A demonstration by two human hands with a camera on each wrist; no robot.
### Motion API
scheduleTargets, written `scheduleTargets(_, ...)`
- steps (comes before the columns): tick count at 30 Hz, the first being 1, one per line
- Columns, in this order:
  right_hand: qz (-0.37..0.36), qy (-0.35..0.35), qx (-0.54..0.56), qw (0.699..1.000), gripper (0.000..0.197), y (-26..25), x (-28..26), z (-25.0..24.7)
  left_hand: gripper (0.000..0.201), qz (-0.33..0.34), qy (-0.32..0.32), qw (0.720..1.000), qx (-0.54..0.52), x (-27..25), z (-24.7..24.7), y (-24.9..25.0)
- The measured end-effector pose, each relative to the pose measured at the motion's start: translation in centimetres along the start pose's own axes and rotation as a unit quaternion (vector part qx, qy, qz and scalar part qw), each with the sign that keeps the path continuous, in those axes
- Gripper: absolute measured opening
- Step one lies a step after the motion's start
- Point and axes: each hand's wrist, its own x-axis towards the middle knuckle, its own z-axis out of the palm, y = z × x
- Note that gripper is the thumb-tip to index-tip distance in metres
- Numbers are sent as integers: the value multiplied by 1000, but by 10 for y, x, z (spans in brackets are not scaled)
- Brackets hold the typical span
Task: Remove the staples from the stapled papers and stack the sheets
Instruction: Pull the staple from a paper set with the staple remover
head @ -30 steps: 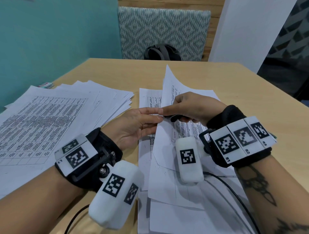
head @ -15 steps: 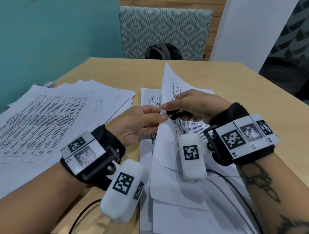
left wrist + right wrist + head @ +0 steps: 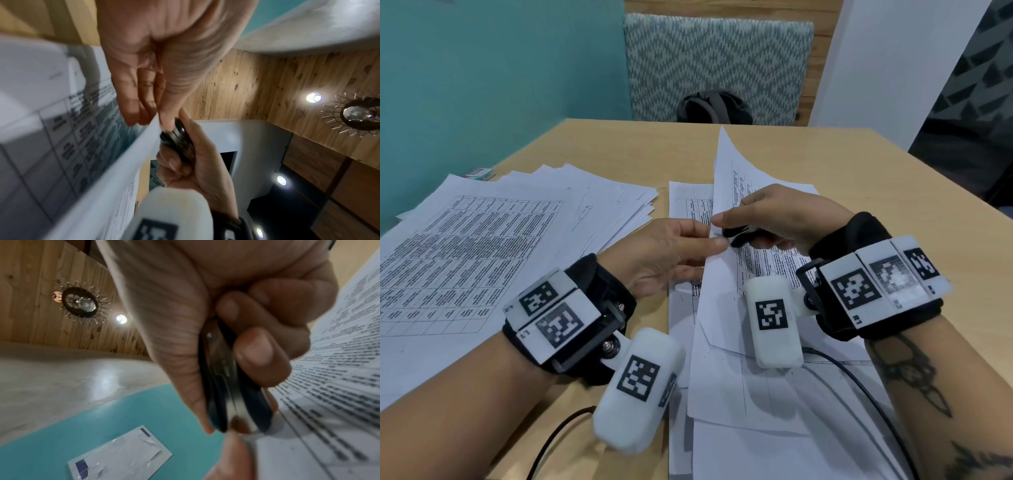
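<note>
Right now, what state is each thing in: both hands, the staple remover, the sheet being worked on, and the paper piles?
left hand: pinches the raised sheet's edge, fingers nearly straight
right hand: grips the staple remover
staple remover: black, squeezed, at the sheet's edge
raised sheet: lifted and curled, held up off the table
left pile: loose sheets, fanned out flat
papers under the hands: lying flat, overlapping unevenly

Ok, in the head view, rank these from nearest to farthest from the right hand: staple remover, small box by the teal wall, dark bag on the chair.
1. Staple remover, gripped in the right hand.
2. Dark bag, beyond the table's far edge.
3. Small box, far left.
</note>
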Motion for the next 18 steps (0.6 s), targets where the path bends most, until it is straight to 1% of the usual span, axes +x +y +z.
scheduleTargets(3,4,-8,4,1000,25,0,0,-1,12,-9,-8,1000,5,0,-1,0)
scheduleTargets(6,4,-12,16,1000,24,-1,0,-2,7,-8,3,999,37,1,1,1)
scheduleTargets(11,0,-6,-4,1000,25,-1,-2,-1,8,-21,21,998,46,0,1,1)
scheduleTargets(13,-2,5,-21,1000,29,-2,-1,1,10,-20,32,998,44,0,3,1)
scheduleTargets(16,-4,38,-58,998,33,-2,-1,3,22,-9,58,998,38,1,7,1)
scheduleTargets(18,-14,50,-71,996,32,-3,-2,5,21,-8,65,997,31,0,11,0)
